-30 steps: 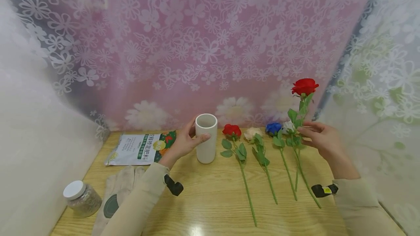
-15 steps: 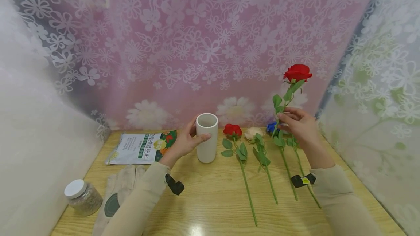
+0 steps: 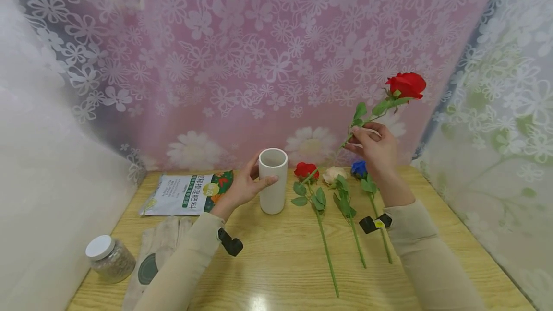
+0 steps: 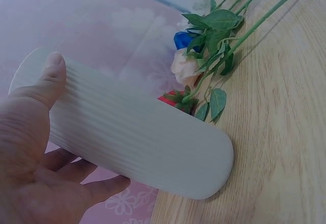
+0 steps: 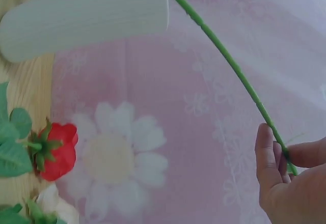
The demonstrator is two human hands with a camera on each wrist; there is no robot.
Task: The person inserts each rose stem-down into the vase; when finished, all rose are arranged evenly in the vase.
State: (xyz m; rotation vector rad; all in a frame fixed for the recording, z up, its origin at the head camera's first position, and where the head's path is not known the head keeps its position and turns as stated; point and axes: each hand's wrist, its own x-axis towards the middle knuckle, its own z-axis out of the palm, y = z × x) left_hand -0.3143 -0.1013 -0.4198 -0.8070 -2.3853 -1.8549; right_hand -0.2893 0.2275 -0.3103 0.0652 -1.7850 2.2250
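My left hand [image 3: 247, 187] grips a white ribbed vase [image 3: 272, 191], which stands upright on the table. In the left wrist view the thumb lies on the front of the vase [image 4: 137, 127] and the fingers wrap behind it. My right hand [image 3: 375, 150] pinches the stem of a red rose [image 3: 406, 85] in the air. The bloom leans up to the right; the bare green stem [image 5: 224, 53] runs down towards the vase. On the table right of the vase lie a second red rose [image 3: 306, 171], a cream rose [image 3: 334, 175] and a blue rose [image 3: 358, 169].
A printed fertilizer bag [image 3: 181, 195] lies left of the vase. Nearer are beige gloves [image 3: 151, 244] and a white-lidded jar [image 3: 110, 259]. A pink floral curtain [image 3: 242, 85] hangs behind the wooden table [image 3: 268, 263], with pale sheets at both sides.
My right hand has lifted the red rose and carried it left, tilting its bloom to the right. The white rose is now hidden behind my right arm. The left hand and vase stay put.
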